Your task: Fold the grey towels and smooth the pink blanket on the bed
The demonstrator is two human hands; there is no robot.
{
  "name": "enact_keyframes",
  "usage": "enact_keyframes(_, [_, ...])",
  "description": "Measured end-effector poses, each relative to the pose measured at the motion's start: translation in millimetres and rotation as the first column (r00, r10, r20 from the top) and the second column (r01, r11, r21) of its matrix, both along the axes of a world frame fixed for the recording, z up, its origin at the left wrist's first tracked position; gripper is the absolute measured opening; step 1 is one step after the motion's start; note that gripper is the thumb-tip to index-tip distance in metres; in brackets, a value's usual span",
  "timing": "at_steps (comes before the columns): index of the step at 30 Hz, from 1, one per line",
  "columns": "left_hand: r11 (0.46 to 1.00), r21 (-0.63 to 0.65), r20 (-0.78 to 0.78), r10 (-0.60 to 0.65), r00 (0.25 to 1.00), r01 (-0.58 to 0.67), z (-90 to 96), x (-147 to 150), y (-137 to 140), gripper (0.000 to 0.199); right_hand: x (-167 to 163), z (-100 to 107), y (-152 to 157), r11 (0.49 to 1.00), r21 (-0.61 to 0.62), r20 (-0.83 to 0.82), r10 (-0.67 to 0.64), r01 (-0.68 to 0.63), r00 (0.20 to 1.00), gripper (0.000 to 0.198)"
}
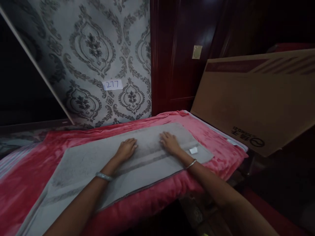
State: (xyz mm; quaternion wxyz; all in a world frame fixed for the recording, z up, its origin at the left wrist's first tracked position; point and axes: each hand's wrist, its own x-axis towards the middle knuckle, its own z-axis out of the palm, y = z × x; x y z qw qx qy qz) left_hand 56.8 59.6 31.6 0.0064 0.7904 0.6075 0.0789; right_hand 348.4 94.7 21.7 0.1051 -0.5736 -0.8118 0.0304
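Observation:
A long grey cloth (147, 167) with a darker band along it lies spread over a pink-red plush cover (152, 196). My left hand (126, 149) rests palm down on the middle of the cloth, its fingers stretched toward the right. Farther right, my right hand (169, 142) lies on the same cloth with its fingers spread and slightly blurred. Neither hand grips anything. Close to my right wrist, a small white tag (193, 150) shows on the cloth. The cloth's near left end runs out of view past my left forearm.
A large cardboard box (256, 98) leans at the right. Behind are a patterned wallpapered wall (95, 49) and a dark red wooden panel (172, 65). A paper marked 277 (112, 85) hangs on the wall. A dark screen-like panel (27, 78) stands at the left.

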Motion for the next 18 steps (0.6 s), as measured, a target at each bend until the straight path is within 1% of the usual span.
enact_keyframes(1, [1.000,0.005,0.003,-0.003,1.000,0.003,-1.9,3,4,0.052,-22,0,2,0.994,-0.020,-0.008,0.107,-0.107,0.994,0.056])
enact_keyframes(3, [1.000,-0.012,-0.010,0.000,1.000,0.000,-11.4,11,10,0.054,-58,-1,5,0.957,-0.029,-0.017,0.287,-0.287,0.958,0.058])
enact_keyframes(4, [1.000,-0.016,-0.023,0.006,1.000,-0.007,-17.9,14,11,0.056,-72,-3,8,0.936,-0.021,-0.016,0.351,-0.352,0.936,0.058])
enact_keyframes(6, [1.000,-0.013,-0.046,0.015,0.999,-0.016,-31.0,18,13,0.058,-90,-6,15,0.905,0.000,-0.006,0.425,-0.425,0.905,0.056])
enact_keyframes(9, [1.000,-0.020,-0.046,-0.024,0.999,0.023,-41.8,12,18,0.060,-98,-10,32,0.890,0.014,0.008,0.456,-0.456,0.890,0.053])
enact_keyframes(12, [0.994,-0.082,-0.029,-0.079,0.996,0.076,-38.6,-7,30,0.062,-97,-13,55,0.891,0.008,0.013,0.454,-0.454,0.891,0.053])
enact_keyframes(13, [0.994,-0.088,-0.027,-0.070,0.997,0.067,-35.7,-15,34,0.062,-96,-14,64,0.895,-0.004,0.015,0.446,-0.446,0.895,0.055])
enact_keyframes(15, [0.997,-0.080,-0.028,-0.006,1.000,0.004,-29.8,-33,40,0.060,-91,-16,82,0.909,-0.043,0.021,0.415,-0.414,0.910,0.058])
enact_keyframes(18, [0.991,-0.065,-0.048,0.111,0.993,-0.114,-22.7,-65,43,0.058,-74,-19,106,0.944,-0.105,0.039,0.318,-0.312,0.947,0.061])
